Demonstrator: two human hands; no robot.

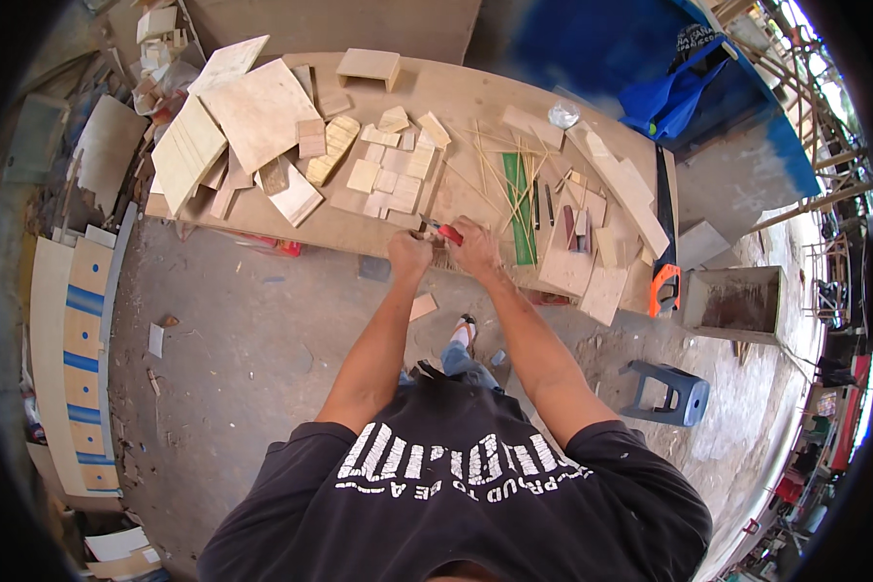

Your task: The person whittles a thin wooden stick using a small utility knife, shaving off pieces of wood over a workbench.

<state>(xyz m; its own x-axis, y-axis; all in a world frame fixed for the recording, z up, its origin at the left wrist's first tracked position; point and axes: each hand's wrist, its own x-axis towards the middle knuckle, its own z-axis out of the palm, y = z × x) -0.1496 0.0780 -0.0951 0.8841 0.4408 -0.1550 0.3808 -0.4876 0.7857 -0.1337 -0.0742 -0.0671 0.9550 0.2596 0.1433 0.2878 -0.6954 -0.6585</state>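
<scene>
Both my forearms reach out to the workbench edge. Left hand is fisted around something small I can't make out, right hand clamped on a red-handled tool, just beside the bamboo sticks and plywood squares.

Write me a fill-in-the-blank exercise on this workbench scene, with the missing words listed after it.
1. The right hand grips a tool with a ____ handle.
2. Thin bamboo sticks lie across a long ____ ruler.
3. A saw with an ____ handle lies at the workbench end.
4. The blue plastic ____ stands on the ground.

Missing words: red; green; orange; stool
</scene>
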